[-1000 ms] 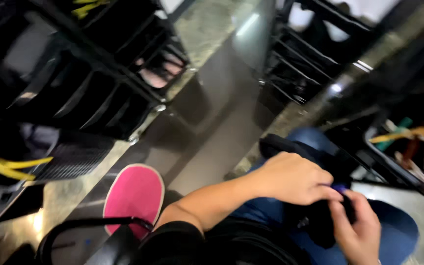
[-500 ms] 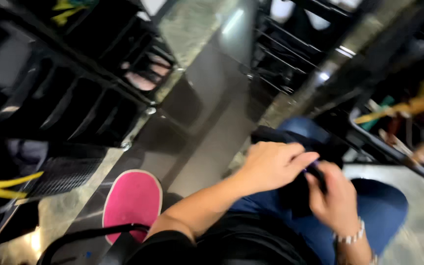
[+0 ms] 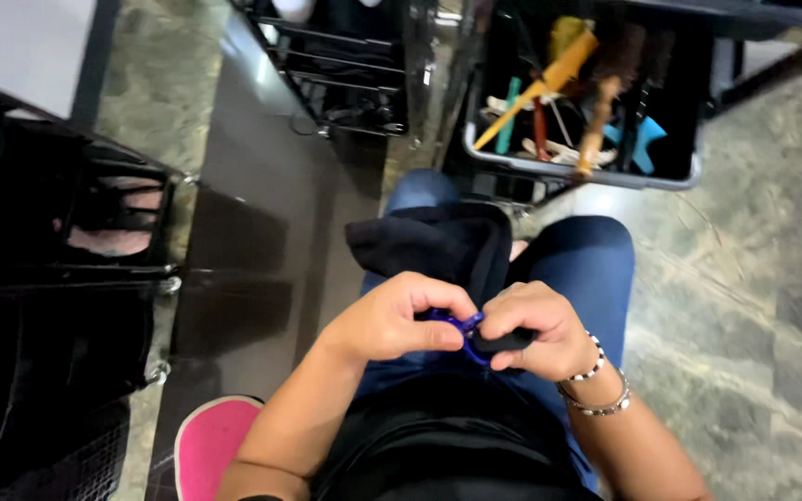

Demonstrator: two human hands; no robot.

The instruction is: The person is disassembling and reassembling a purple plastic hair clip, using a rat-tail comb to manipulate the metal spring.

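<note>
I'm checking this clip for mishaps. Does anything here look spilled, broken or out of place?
Nothing stands out. Both hands, left and right, hold a small purple and black tool over the lap. The combs and brushes sit inside their tray.

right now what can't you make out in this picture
- Small purple and black thing, head view: mostly covered by the left hand and right hand, so its kind is unclear.
- Tools in the grey bin: piled together and blurred, hard to tell apart.
- Pink shoe: cut off by the bottom edge.
- Dark cloth on the lap: folded, shape unclear.
- Black rack at left: contents lost in shadow.
</note>
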